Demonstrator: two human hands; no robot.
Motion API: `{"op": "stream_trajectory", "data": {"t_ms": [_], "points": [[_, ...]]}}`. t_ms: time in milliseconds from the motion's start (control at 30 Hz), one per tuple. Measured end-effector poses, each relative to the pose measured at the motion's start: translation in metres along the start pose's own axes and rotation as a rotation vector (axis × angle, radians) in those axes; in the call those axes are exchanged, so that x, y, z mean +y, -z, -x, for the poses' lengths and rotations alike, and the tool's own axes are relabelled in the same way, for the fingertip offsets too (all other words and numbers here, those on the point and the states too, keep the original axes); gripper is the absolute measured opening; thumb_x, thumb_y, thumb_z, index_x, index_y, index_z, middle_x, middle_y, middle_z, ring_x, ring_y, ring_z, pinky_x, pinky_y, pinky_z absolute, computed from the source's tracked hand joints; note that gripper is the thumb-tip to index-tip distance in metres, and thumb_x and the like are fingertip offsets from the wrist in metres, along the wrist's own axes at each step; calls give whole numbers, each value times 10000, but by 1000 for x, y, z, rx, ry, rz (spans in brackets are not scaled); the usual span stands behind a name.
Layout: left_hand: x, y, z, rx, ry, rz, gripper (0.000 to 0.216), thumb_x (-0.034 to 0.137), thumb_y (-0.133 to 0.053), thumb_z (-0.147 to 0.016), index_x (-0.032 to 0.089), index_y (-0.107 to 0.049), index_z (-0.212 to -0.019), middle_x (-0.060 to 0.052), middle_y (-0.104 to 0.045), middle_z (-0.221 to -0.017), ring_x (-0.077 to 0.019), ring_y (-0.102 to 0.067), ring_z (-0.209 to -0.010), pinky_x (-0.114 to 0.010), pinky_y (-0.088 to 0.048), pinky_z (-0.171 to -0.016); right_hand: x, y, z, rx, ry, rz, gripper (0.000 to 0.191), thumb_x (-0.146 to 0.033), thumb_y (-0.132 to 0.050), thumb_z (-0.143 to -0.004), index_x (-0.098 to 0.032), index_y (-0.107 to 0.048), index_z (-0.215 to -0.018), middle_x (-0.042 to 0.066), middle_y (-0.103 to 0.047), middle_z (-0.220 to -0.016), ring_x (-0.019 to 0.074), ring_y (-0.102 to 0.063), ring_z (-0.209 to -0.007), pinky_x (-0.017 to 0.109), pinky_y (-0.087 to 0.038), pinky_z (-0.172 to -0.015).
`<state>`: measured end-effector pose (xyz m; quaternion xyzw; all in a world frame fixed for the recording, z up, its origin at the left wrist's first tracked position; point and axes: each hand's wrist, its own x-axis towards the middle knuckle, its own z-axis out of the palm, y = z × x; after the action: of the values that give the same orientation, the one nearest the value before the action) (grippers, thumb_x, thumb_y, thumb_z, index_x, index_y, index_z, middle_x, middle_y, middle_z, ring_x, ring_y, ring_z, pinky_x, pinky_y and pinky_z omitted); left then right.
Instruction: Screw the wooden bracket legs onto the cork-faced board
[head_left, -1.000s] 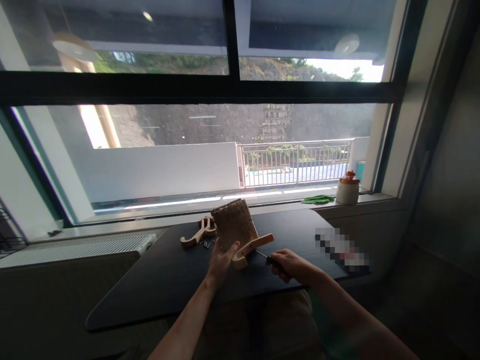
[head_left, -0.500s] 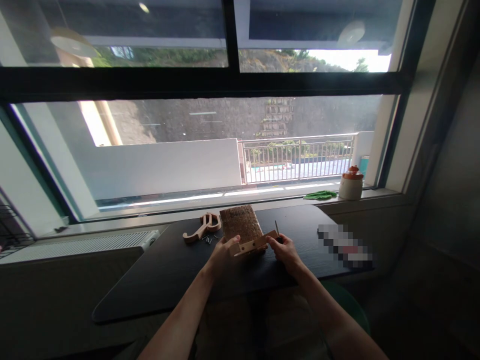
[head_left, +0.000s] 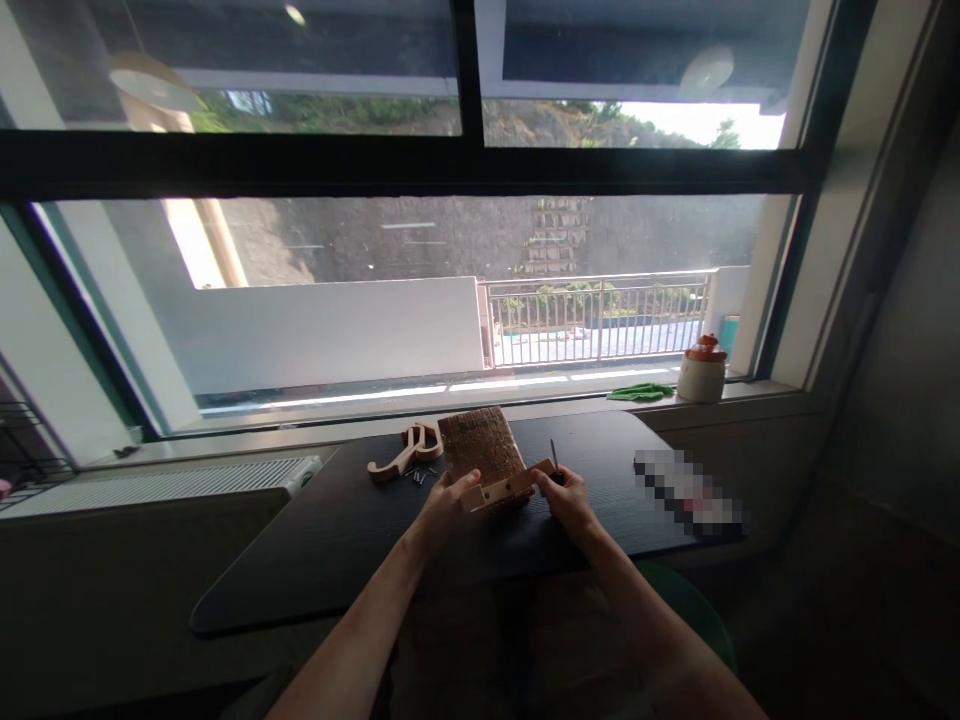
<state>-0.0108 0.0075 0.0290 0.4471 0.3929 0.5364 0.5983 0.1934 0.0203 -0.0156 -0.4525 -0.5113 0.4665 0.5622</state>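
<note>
Left hand and right hand grip a wooden bracket, the right also clasping a screwdriver

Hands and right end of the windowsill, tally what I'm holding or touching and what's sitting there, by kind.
Screwdriver: 1
Rough wooden block: 1
Pale wooden piece: 1
Green cloth: 1
Lidded jar: 1
Total: 5

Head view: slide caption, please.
Left hand and right hand hold a pale wooden strip against a rough brown wooden block, right also gripping a black-handled screwdriver.
</note>
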Motion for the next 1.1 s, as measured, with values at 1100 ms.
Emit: {"op": "stream_trajectory", "data": {"t_ms": [1100], "points": [[17, 36, -28, -53, 9, -5, 525, 189, -731, -673, 208, -522, -1153, -55, -668, -929, -186, -661, -802, -295, -529, -728, -1, 26, -7, 215, 224, 626, 369, -436, -490, -906, -158, -582, -1131, 77, -625, -1088, 207, -596, -985, 402, -469, -866]]}}
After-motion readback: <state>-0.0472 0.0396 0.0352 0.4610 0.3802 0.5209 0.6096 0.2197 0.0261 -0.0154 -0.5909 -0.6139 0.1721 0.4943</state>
